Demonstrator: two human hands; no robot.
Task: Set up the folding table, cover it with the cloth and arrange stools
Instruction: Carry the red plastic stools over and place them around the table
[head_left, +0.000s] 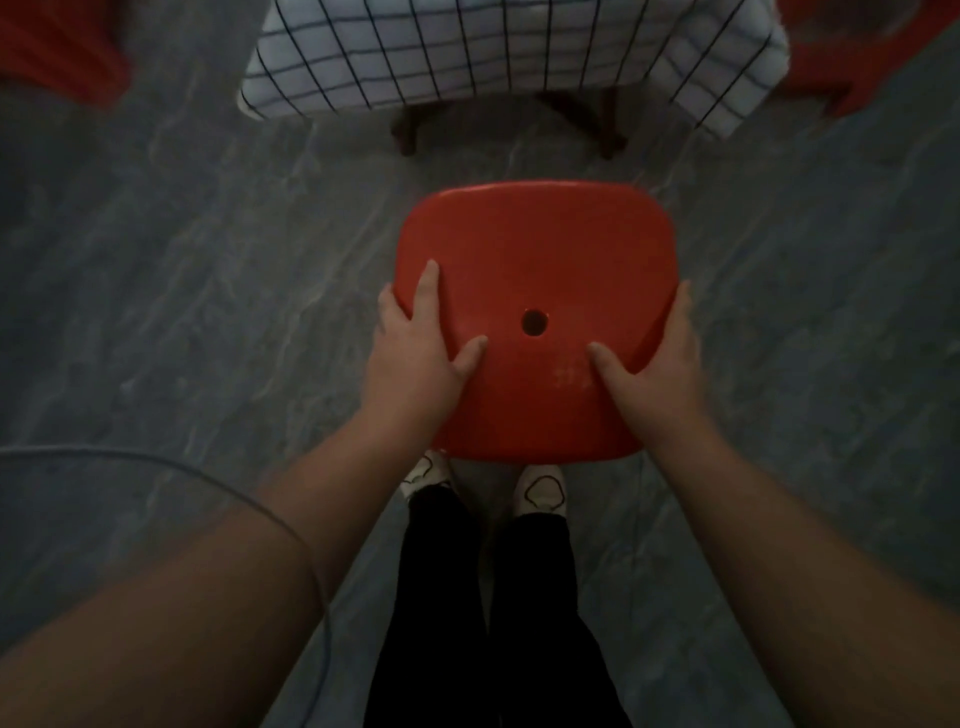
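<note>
Head view, near to far: a person's feet in pale slippers (540, 491) stand on a grey marbled floor (208, 291), a thin cable (249, 501) trailing at 8 o'clock. Just above them, the left hand (415, 353) and right hand (662, 364) grasp a red plastic stool (535, 260) by opposite edges of its seat, thumbs pressed on top and fingers curled round the rim; whether its legs touch the floor cannot be told. Glossy and moulded, with a small hole at its centre, the seat looks rigid, light enough for easy carrying and somewhat slick, so the rim is judged the surest hold. At 12 o'clock, well apart from the stool, the folding counter stands on dark legs (408, 135) under a white cloth (467, 52) checked in dark lines. Red shapes at 10 o'clock (57, 47) and 2 o'clock (857, 67) are probably stools already placed, though blurred
</note>
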